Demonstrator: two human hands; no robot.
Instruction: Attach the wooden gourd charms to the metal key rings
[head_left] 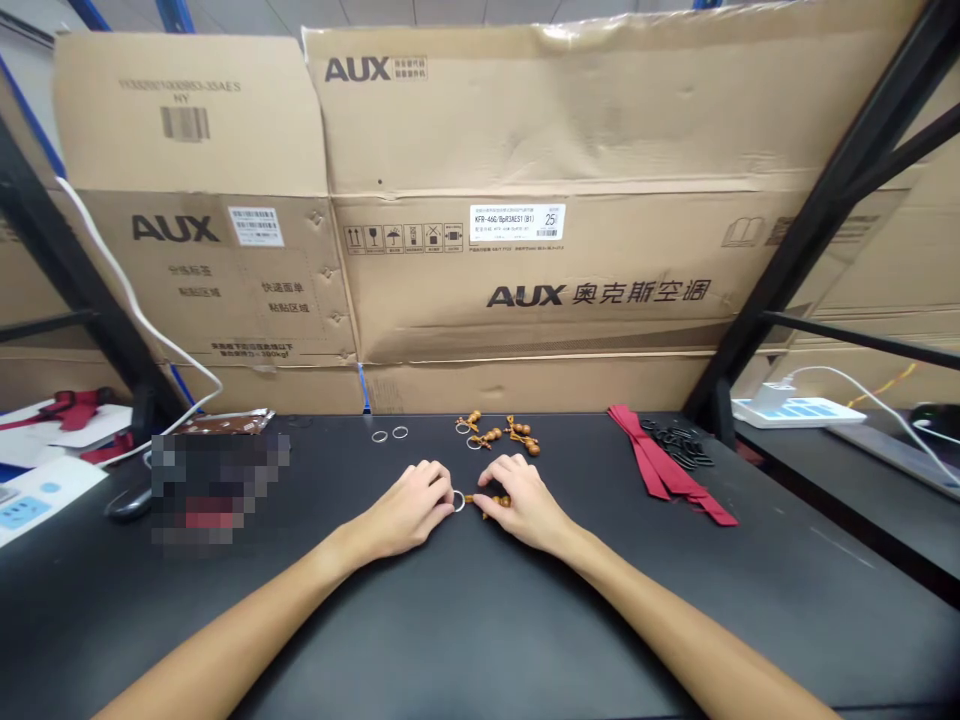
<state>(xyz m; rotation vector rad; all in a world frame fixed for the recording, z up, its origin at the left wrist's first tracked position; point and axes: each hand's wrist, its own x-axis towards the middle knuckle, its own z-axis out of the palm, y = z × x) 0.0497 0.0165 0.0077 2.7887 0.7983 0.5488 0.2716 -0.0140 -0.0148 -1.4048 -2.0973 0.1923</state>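
On the black table before me, my left hand (416, 507) pinches a silver key ring (459, 502) between thumb and fingers. A short brown cord joins this ring to a wooden gourd bead pendant (501, 501). My right hand (527, 508) is curled around the pendant, its thumb and fingers at the cord end; the palm side hides part of the beads. Just beyond my hands lie several similar gourd pendants (523, 436), some with rings on them. Two loose key rings (390, 435) rest farther left.
Red ribbon strips (667, 465) and a pile of black clasps (679, 443) lie at the right. A blurred dark packet (214, 480) is at the left, near a white cable (161, 335). Cardboard sheets (525, 140) stand behind, between black rack posts (814, 190).
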